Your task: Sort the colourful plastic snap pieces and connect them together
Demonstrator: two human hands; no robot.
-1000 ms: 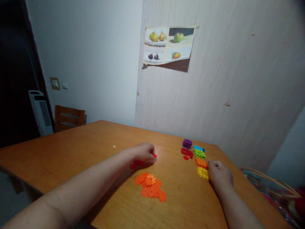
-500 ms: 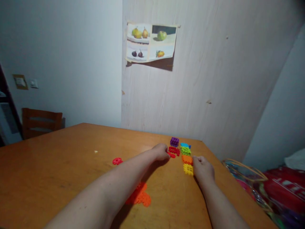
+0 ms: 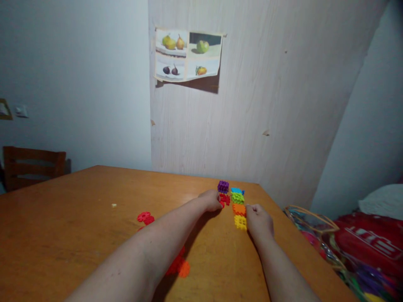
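My left hand (image 3: 211, 200) reaches across the wood table, its fingers closed at the tips on a small red plastic piece (image 3: 222, 204), mostly hidden by them. Touching or just behind that piece are darker red notched blocks (image 3: 225, 199). A purple block stack (image 3: 223, 186) stands beyond. My right hand (image 3: 259, 220) is curled closed beside an orange notched block (image 3: 239, 209) and a yellow one (image 3: 240, 222); whatever its fingers hold is hidden. Farther back in that row lie a lime green block (image 3: 237, 198) and a blue one (image 3: 236, 191).
Red flower-shaped discs (image 3: 144, 216) lie left of my left forearm. Red and orange discs (image 3: 184, 269) show partly beneath it. A small pale scrap (image 3: 113, 205) rests on the table (image 3: 78, 209). Bags and a red package (image 3: 367, 237) sit past the right edge; a chair (image 3: 34, 163) stands far left.
The view has turned slightly right, so everything sits farther left. My left hand has come closer to the dark red blocks and covers more of the red piece. My right hand stays beside the row.
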